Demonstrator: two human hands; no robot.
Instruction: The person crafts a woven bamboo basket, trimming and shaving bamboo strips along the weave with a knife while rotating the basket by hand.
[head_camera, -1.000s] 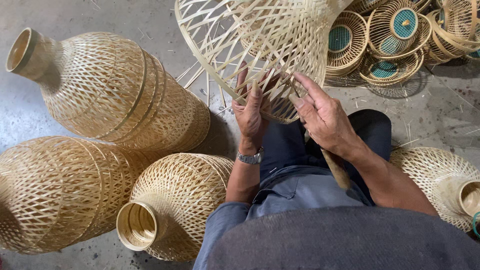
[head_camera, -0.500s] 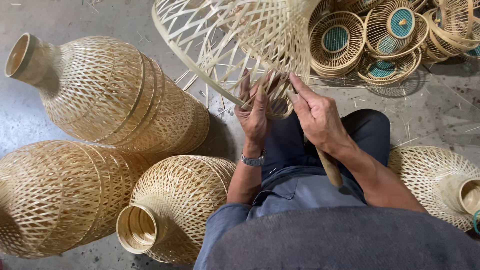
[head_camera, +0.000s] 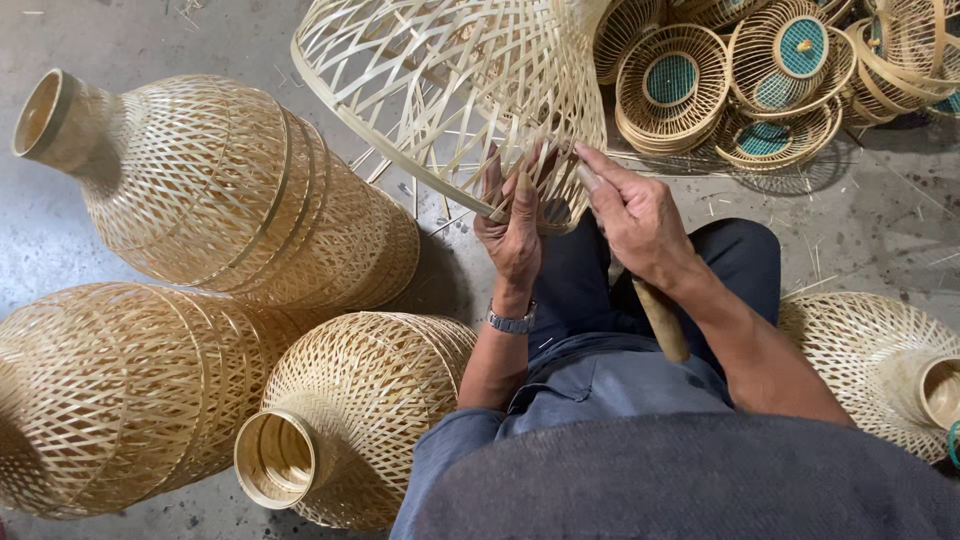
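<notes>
Above the lap, hands (head_camera: 575, 225) grip an open-weave bamboo dome (head_camera: 450, 90).

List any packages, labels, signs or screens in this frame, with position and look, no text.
None in view: no package, label, sign or screen shows.
Nearest thing to a display: silver metal wristwatch on the left wrist, below the left hand; only its band shows.
All else is woven ware: the open pale bamboo lattice frame both hands grip, right hand at its rim.
</notes>
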